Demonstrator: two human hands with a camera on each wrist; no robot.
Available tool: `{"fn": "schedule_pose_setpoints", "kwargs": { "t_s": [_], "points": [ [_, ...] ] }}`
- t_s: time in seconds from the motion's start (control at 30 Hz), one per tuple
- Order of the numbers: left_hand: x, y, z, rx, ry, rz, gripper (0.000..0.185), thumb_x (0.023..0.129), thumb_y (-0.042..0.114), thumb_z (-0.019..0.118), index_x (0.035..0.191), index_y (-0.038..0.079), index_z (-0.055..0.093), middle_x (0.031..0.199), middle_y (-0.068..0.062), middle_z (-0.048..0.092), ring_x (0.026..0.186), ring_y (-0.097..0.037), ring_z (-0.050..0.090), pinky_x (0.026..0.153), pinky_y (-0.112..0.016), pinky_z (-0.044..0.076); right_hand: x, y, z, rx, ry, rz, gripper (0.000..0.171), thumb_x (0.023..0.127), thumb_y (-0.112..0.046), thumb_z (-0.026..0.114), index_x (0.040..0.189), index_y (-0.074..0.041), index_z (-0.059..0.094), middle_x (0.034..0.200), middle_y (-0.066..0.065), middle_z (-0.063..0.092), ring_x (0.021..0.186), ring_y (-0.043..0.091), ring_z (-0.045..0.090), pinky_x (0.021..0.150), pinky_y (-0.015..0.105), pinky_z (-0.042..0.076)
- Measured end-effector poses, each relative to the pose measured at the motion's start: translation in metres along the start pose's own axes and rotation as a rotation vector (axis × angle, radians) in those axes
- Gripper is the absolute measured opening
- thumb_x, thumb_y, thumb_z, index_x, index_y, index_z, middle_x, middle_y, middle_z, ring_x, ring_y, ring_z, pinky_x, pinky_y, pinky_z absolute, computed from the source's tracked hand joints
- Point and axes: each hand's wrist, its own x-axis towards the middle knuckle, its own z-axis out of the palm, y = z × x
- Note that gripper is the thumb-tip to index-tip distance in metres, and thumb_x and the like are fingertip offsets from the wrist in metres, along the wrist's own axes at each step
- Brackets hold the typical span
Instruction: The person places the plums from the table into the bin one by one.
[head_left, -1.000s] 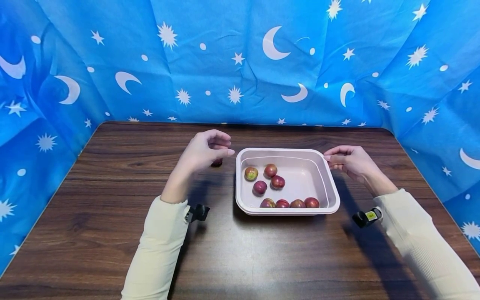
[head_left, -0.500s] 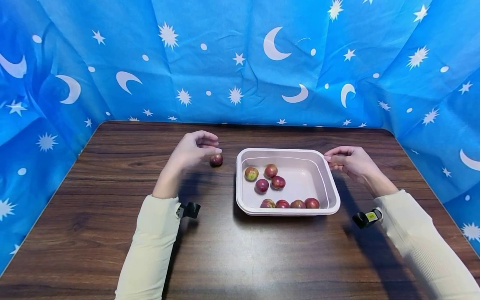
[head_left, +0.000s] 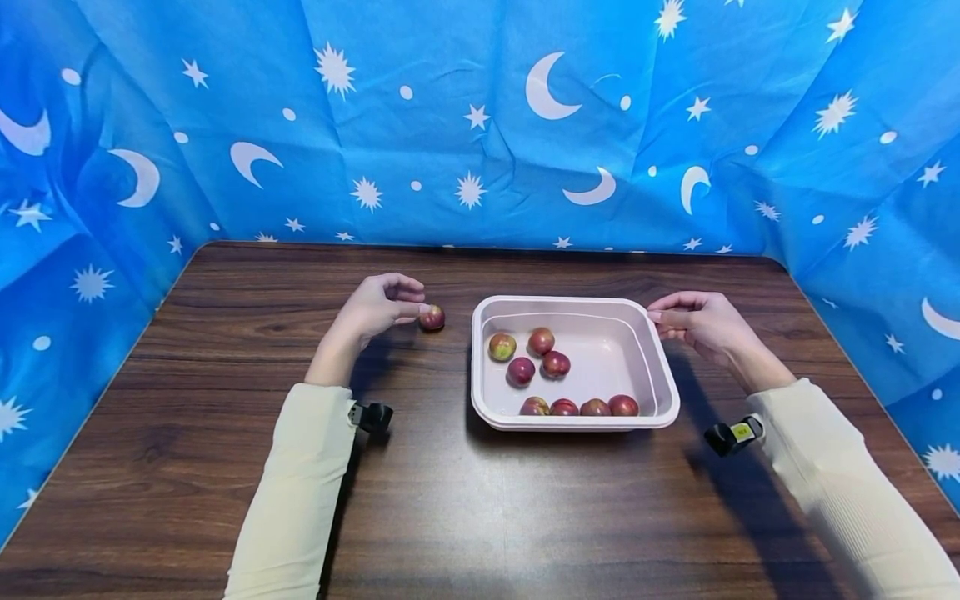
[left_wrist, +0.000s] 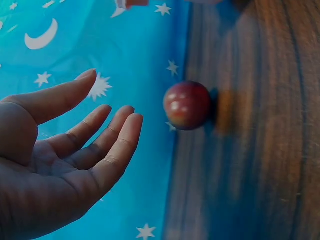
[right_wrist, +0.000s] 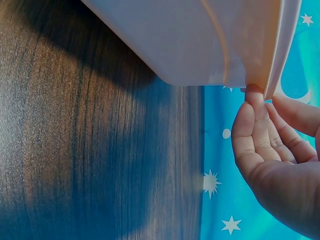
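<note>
A lone reddish plum point(head_left: 432, 318) sits on the table left of the white plastic container point(head_left: 600, 362). My left hand point(head_left: 375, 307) is beside that plum, fingers loosely bent and spread. In the left wrist view a gap shows between the fingertips and the plum point(left_wrist: 187, 106), and nothing lies in the palm. At the container's far right corner, my right hand point(head_left: 699, 323) pinches the rim between thumb and fingers; the right wrist view shows the fingertips under the rim's edge point(right_wrist: 275, 55). Inside the container lie several plums point(head_left: 556, 364), some in a row along the near wall.
The dark wood-grain table point(head_left: 480, 517) extends around the container on all sides. A blue curtain point(head_left: 450, 125) with white moons and stars hangs behind it and along both sides. Black wrist cameras point(head_left: 371, 417) are strapped at both cuffs.
My left hand has moved left from beside the container and lowered toward the lone plum, which it had partly hidden. One plum in the container shifted slightly. The right hand has stayed put.
</note>
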Motion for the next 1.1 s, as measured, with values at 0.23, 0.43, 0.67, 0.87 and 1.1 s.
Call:
{"fn": "schedule_pose_setpoints", "kwargs": {
  "t_s": [0.23, 0.43, 0.67, 0.87, 1.1],
  "points": [
    [0.007, -0.011, -0.001, -0.029, -0.006, -0.03, 0.043, 0.085, 0.002, 0.062, 0.124, -0.008, 0.045, 0.121, -0.025, 0.048, 0.107, -0.03, 0.051, 0.09, -0.04, 0.044, 0.0, 0.0, 0.0, 0.0, 0.005, 0.003, 0.01, 0.086, -0.001, 0.061, 0.086, -0.007, 0.069, 0.078, 0.003, 0.066, 0.067, 0.015, 0.062, 0.066, 0.025, 0.053],
    [0.016, -0.022, -0.001, -0.068, -0.005, -0.082, 0.047, 0.084, 0.001, 0.063, 0.126, -0.009, 0.043, 0.123, -0.025, 0.047, 0.1, -0.026, 0.053, 0.09, -0.039, 0.044, 0.0, 0.0, 0.001, 0.008, 0.009, -0.001, 0.01, 0.085, -0.002, 0.062, 0.085, -0.008, 0.069, 0.077, 0.003, 0.066, 0.066, 0.014, 0.062, 0.064, 0.025, 0.053],
    [0.023, -0.027, 0.001, -0.07, -0.002, -0.106, 0.046, 0.085, -0.001, 0.062, 0.127, -0.007, 0.043, 0.122, -0.023, 0.047, 0.1, -0.025, 0.052, 0.089, -0.038, 0.045, 0.0, 0.001, 0.001, 0.006, 0.007, -0.007, 0.011, 0.085, -0.002, 0.062, 0.082, -0.01, 0.069, 0.077, 0.003, 0.066, 0.065, 0.014, 0.062, 0.064, 0.025, 0.053],
    [0.027, -0.029, 0.004, -0.039, 0.003, -0.115, 0.045, 0.085, -0.001, 0.061, 0.126, -0.006, 0.043, 0.121, -0.022, 0.047, 0.106, -0.029, 0.051, 0.088, -0.037, 0.046, 0.001, 0.002, 0.001, 0.02, -0.001, -0.012, 0.011, 0.085, -0.001, 0.062, 0.083, -0.008, 0.069, 0.076, 0.004, 0.066, 0.065, 0.015, 0.062, 0.064, 0.026, 0.053],
    [0.03, -0.031, 0.009, -0.002, -0.002, -0.118, 0.045, 0.084, 0.0, 0.062, 0.125, -0.005, 0.045, 0.118, -0.021, 0.048, 0.102, -0.027, 0.052, 0.086, -0.036, 0.047, 0.0, 0.001, 0.0, -0.001, 0.001, -0.005, 0.011, 0.085, -0.002, 0.062, 0.084, -0.009, 0.069, 0.078, 0.003, 0.066, 0.067, 0.015, 0.062, 0.065, 0.025, 0.053]
  ]
}}
